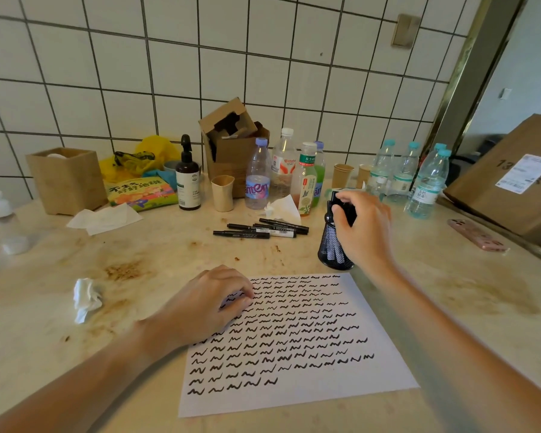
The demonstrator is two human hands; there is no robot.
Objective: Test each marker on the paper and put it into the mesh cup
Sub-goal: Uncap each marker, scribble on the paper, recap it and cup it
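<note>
A white sheet of paper [310, 385] covered with rows of black squiggles lies in front of me. My left hand [200, 304] rests on its upper left corner with the fingers loosely curled. The black mesh cup [331, 245] stands just beyond the paper's top right corner. My right hand [363, 226] is over the cup, its fingers curled round black marker tops [341, 200] that stick out of it. Several more black markers [263, 229] lie in a loose bunch on the counter behind the paper.
A crumpled tissue [86, 298] lies left of the paper. Bottles [258, 176], paper cups [222, 192], a cardboard box [231, 145] and a wooden holder [66, 179] line the tiled wall. A pink phone [477, 234] and a large carton [512, 179] sit at right.
</note>
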